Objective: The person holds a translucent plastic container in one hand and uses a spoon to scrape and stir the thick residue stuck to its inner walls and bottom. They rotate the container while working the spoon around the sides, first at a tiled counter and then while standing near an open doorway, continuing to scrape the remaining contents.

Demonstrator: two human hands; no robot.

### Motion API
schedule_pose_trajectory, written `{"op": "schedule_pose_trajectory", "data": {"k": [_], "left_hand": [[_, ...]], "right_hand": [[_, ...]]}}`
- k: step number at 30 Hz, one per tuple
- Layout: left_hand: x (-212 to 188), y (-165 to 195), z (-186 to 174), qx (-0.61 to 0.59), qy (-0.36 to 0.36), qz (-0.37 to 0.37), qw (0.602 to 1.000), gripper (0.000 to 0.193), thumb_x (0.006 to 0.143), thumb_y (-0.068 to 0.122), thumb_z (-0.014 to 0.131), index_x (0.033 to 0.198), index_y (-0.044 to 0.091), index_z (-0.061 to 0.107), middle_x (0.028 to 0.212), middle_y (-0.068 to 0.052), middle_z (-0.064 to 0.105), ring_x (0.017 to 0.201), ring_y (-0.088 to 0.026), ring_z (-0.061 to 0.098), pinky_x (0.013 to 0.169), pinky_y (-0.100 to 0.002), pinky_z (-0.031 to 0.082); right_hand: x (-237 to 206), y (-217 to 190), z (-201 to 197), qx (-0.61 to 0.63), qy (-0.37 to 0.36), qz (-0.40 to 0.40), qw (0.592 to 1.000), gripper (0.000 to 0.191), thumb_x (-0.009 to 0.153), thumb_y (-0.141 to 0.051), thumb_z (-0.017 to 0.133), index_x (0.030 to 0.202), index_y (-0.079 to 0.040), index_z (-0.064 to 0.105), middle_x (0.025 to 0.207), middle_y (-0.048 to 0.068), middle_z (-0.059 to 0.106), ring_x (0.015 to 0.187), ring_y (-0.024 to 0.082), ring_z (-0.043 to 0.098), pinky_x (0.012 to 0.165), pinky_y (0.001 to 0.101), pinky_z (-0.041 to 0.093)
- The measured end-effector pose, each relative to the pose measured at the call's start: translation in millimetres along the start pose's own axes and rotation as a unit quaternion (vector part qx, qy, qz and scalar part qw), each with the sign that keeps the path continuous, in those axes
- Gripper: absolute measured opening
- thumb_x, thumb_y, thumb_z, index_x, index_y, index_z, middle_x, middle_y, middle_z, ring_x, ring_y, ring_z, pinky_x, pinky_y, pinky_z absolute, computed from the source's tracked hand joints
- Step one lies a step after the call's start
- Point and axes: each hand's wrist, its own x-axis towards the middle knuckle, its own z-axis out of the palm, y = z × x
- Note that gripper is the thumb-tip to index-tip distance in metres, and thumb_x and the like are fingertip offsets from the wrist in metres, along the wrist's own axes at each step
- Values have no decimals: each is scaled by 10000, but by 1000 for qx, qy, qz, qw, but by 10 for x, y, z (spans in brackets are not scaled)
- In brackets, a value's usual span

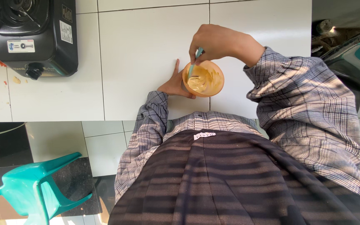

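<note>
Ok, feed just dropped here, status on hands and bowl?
Left hand steadying small orange plastic bowl. Right hand shut on teal spoon, dipped in pale batter. Nothing crowding it.

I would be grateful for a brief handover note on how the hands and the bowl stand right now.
Left hand: steadies the orange bowl by its side on the white tiled counter.
Right hand: grips a teal-handled utensil, its tip down in the bowl.
Done: the pale creamy mixture looks mostly smooth and is smeared up the bowl wall.
Left: it remains in the bowl.
</note>
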Motion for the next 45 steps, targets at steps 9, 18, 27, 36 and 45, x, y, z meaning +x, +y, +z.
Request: {"op": "schedule_pose_trajectory", "data": {"k": [9,18,27,36,45], "left_hand": [[30,121,271,85,154,-41,984,1168,541,646,899,1490,123,464,1442,-53,590,1376,-218,517,1294,-603,-104],[29,111,348,135,215,-37,967,1150,593,676,910,1484,95,474,1449,-85,538,1384,-274,450,1254,-565,75],[-55,-72,295,60,223,52,972,1122,640,684,926,1466,59,494,1354,-76,655,1378,-268,546,1295,-557,38],[-30,42,351,87,253,31,963,1130,570,686,916,1434,66,533,1260,-65,675,1246,-248,588,1257,-539,157],[-48,-23,297,115,203,11,972,1089,585,689,933,1404,84,546,1271,-77,649,1301,-259,575,1283,-547,143]], "right_hand": [[-358,397,188,-37,52,105,992,95,801,-179,821,883,-132,818,825,96,757,793,304,707,768,420,554],[-915,75,281,-14,82,129,988,173,871,-253,774,1034,-214,815,821,46,757,753,269,714,691,414,550],[-578,196,275,-79,163,62,982,123,848,-240,811,963,-202,831,772,71,699,737,291,686,659,416,546],[-879,277,181,-37,34,181,982,150,851,-267,818,981,-193,822,787,69,760,737,276,702,701,397,546],[-615,255,113,-47,100,81,991,155,888,-224,795,1039,-203,824,862,75,750,820,284,707,743,412,552]]}}
